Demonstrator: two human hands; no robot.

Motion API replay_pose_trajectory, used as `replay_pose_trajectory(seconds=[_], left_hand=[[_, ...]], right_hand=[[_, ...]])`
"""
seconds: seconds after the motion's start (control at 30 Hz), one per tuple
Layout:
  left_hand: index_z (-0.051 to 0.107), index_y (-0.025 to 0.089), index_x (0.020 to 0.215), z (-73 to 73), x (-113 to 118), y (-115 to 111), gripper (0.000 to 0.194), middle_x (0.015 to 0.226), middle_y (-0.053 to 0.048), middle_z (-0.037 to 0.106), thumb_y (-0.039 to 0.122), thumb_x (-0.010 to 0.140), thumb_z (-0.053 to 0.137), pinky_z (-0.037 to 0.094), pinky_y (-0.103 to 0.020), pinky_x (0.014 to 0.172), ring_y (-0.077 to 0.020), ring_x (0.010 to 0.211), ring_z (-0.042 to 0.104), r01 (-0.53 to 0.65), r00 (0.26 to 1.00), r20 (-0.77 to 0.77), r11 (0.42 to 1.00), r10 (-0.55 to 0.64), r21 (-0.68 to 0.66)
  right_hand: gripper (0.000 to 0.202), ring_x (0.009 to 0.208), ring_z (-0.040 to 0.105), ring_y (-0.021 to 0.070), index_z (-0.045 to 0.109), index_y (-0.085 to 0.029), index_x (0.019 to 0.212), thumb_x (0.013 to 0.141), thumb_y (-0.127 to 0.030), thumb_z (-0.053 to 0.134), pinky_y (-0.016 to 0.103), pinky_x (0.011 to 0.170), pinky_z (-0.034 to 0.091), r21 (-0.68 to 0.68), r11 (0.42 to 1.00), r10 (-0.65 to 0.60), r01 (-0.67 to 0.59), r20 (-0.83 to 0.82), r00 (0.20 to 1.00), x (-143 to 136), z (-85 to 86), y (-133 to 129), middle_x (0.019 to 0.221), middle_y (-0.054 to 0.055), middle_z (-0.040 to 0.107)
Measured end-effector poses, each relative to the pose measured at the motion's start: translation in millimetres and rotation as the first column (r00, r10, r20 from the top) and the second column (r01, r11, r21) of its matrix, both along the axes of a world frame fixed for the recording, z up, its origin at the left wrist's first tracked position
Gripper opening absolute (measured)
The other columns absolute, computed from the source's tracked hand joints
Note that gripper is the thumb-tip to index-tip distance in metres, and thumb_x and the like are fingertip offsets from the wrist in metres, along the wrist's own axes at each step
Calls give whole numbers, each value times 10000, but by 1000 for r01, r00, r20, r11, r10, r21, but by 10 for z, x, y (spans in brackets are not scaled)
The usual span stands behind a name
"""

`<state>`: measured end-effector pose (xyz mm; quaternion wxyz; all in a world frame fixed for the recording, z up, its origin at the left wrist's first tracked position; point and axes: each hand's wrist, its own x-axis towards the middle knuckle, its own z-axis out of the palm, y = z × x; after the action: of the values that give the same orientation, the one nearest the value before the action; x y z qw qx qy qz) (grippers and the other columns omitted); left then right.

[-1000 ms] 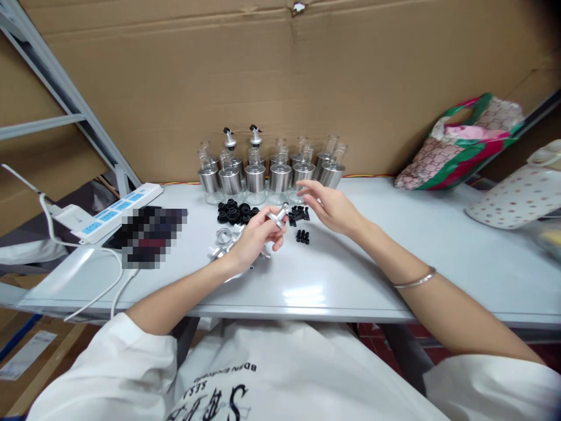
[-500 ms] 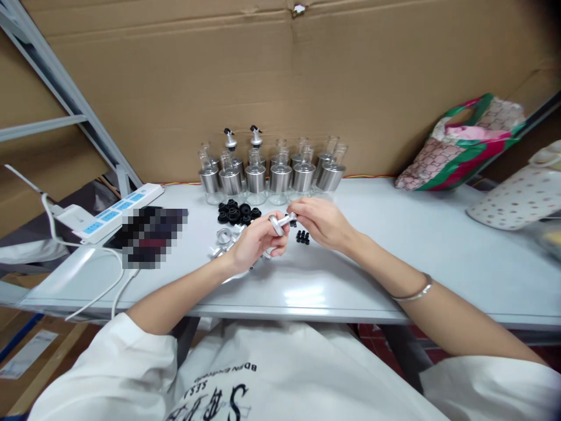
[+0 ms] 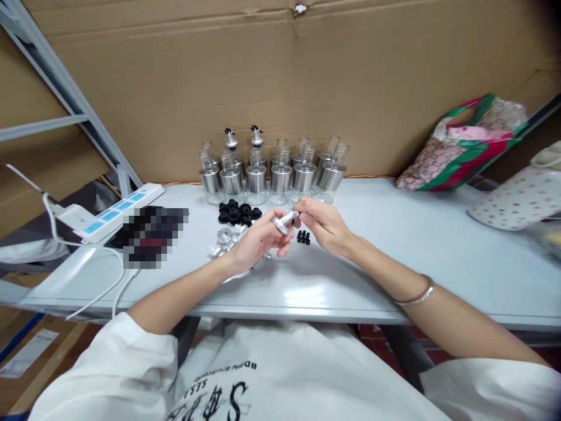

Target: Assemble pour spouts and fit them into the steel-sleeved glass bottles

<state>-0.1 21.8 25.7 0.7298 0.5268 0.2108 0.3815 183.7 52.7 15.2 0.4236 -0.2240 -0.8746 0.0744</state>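
My left hand (image 3: 256, 238) is closed around a silver metal pourer spout (image 3: 284, 222), its wide round base towards me and its narrow end pointing to the right. At that narrow end the fingertips of my right hand (image 3: 328, 225) are pinched together; what they hold, if anything, is hidden. Just below the right fingers lies a cluster of small black caps (image 3: 303, 237). Black rubber stoppers (image 3: 234, 215) are heaped beyond my left hand. Loose silver pourer parts (image 3: 224, 235) lie beside and partly under that hand.
Glass bottles with steel sleeves (image 3: 280, 174) stand in rows at the back, two topped by pourers (image 3: 256, 138). A power strip (image 3: 118, 211) and white cables are on the left. On the right are a patterned bag (image 3: 456, 152) and a dotted white container (image 3: 512, 202).
The pourer spout has turned a little in my left hand, showing more of its round base. My right fingertips have shifted slightly right along its narrow end.
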Motion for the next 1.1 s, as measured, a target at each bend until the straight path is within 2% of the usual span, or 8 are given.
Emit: replay_pose_trajectory(seconds=[0.13, 0.3, 0.4, 0.47, 0.7, 0.93, 1.0, 1.1], left_hand=[[457, 186, 890, 8, 0, 12, 258, 701, 11, 539, 369, 727, 540, 382, -249, 552, -107, 545, 486, -27, 1000, 10, 1000, 27, -8], [503, 156, 878, 19, -2, 33, 384, 685, -7, 537, 519, 753, 511, 402, -253, 579, -115, 567, 488, 50, 999, 9, 998, -50, -36], [508, 152, 855, 17, -1, 40, 442, 674, -19, 552, 585, 801, 436, 412, -260, 585, -126, 565, 508, 47, 999, -9, 997, -48, -59], [504, 150, 825, 7, 7, 46, 467, 658, -10, 543, 609, 828, 416, 410, -255, 584, -117, 539, 510, 26, 999, -32, 997, -29, -74], [511, 146, 792, -50, 46, 74, 522, 686, 26, 478, 666, 805, 469, 404, -245, 569, -83, 499, 511, -43, 998, -45, 998, 41, -47], [497, 155, 808, -72, 46, 69, 537, 733, 30, 470, 688, 748, 526, 417, -249, 600, -74, 530, 514, -39, 998, -51, 999, 39, 3], [488, 159, 813, -65, 43, 66, 496, 742, 31, 470, 644, 743, 565, 413, -246, 592, -75, 538, 516, -52, 997, -53, 999, 53, 11], [446, 172, 791, -50, 32, 73, 408, 744, 34, 481, 552, 750, 589, 417, -249, 597, -80, 540, 527, -90, 994, -57, 996, 90, 10]], right_hand=[[229, 636, 480, 149, 501, -205, 928, 980, -263, 285, 253, 587, 384, 153, 985, -85, 78, 38, 996, 41, 25, 15, 710, 12, 485], [230, 621, 476, 166, 498, -195, 949, 972, -232, 272, 283, 594, 376, 349, 916, -252, 196, 123, 960, 94, 85, 32, 749, 44, 550], [197, 597, 467, 164, 503, -188, 962, 964, -209, 307, 283, 577, 362, 467, 859, -310, 211, 145, 940, 102, 107, 42, 749, 45, 577], [181, 594, 463, 162, 500, -184, 958, 960, -194, 319, 279, 572, 357, 502, 843, -302, 193, 146, 942, 97, 107, 46, 741, 42, 577], [215, 604, 462, 155, 477, -190, 881, 969, -217, 283, 261, 565, 362, 302, 946, -158, 117, 117, 981, 65, 42, 44, 704, 25, 518], [222, 593, 458, 142, 477, -188, 850, 965, -227, 291, 253, 569, 357, 183, 978, -122, 102, 101, 987, 62, 29, 43, 683, 12, 492], [238, 588, 464, 134, 476, -188, 834, 967, -243, 287, 248, 573, 363, 107, 990, -102, 92, 92, 991, 55, 35, 30, 674, 7, 492], [266, 585, 487, 121, 475, -190, 803, 972, -291, 297, 239, 586, 374, -91, 994, -56, 61, 57, 997, 35, 53, 1, 652, -6, 513]])
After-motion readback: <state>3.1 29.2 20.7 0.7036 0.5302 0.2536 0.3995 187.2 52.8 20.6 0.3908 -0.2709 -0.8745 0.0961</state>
